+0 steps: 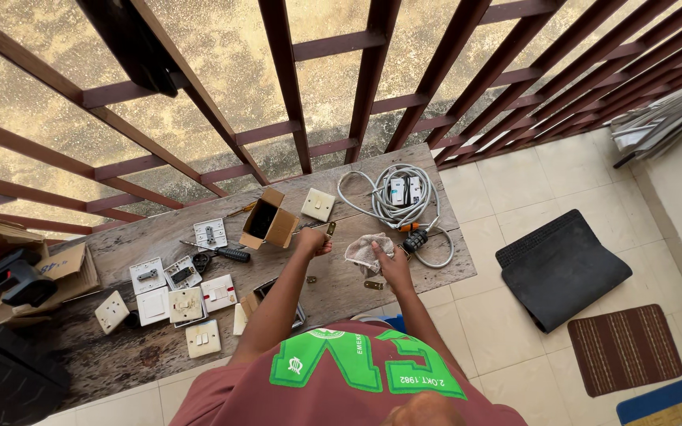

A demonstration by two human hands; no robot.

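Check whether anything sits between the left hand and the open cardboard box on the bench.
Nothing visible does. The left hand, holding a small brass piece, sits just right of the cardboard box, with only bare bench between. The screwdriver lies lower left, off that line.

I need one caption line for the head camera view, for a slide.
Left hand holds a small brass piece, right hand a rag, over a wooden bench.
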